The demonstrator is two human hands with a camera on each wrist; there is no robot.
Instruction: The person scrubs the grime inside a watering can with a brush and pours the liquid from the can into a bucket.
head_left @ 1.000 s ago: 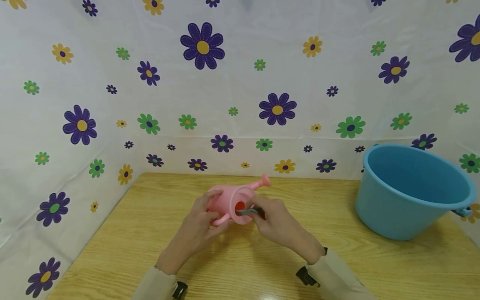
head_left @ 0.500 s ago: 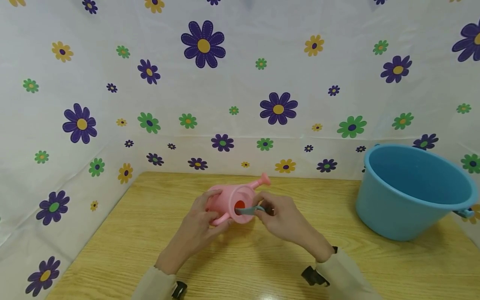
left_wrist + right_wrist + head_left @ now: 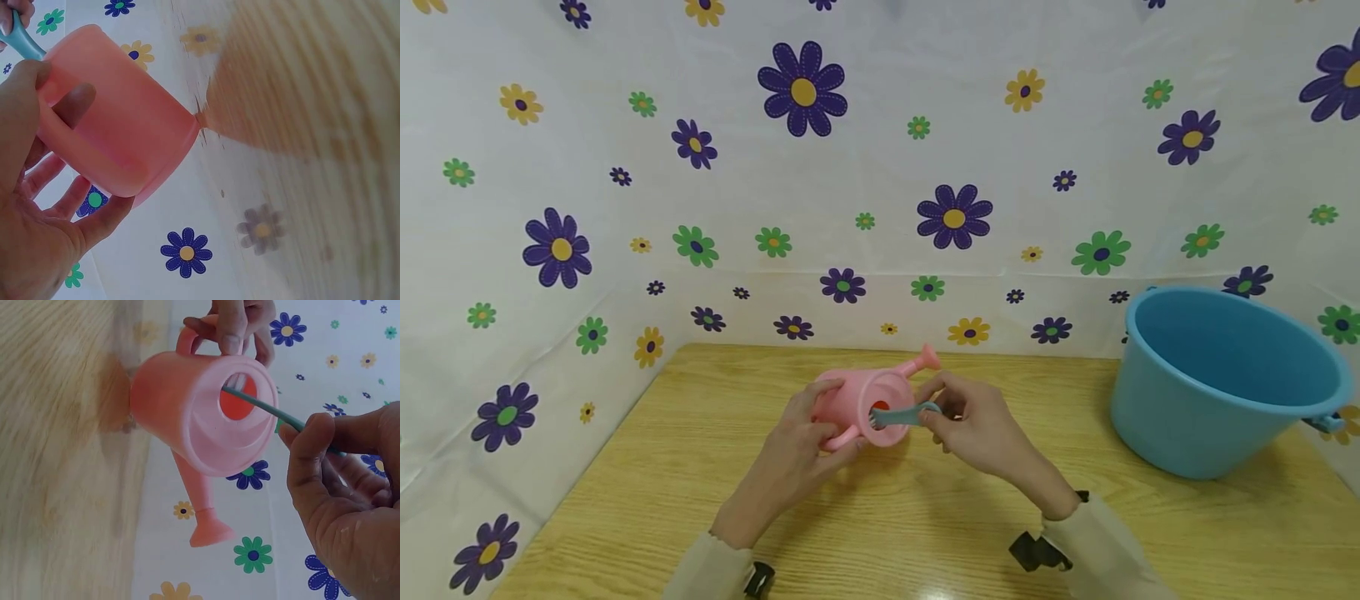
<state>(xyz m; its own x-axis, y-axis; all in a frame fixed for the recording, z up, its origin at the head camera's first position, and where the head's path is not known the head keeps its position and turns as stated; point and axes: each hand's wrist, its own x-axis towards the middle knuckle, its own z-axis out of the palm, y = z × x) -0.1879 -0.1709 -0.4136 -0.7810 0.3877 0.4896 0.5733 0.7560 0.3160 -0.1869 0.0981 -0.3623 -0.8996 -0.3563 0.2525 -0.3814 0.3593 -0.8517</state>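
A pink watering can (image 3: 848, 398) lies tilted on the table, its round mouth towards the right and its spout pointing back right. My left hand (image 3: 808, 437) grips it around the body and handle. Between thumb and fingers, my right hand (image 3: 981, 425) pinches the end of a slim blue-grey utensil (image 3: 901, 416). The utensil's far tip sits in the can's opening (image 3: 239, 406), where pale prongs or bristles show; I cannot tell whether it is a fork or a brush. Inside, the opening looks orange-red.
A large blue bucket (image 3: 1195, 433) stands at the right on the wooden table (image 3: 715, 400). Behind and to the left hangs a white flower-print sheet (image 3: 880, 167), meeting the table's back and left edges.
My right hand has moved right, drawing the utensil outward, so more of its length and its pale tip show. The left hand and watering can have stayed in place.
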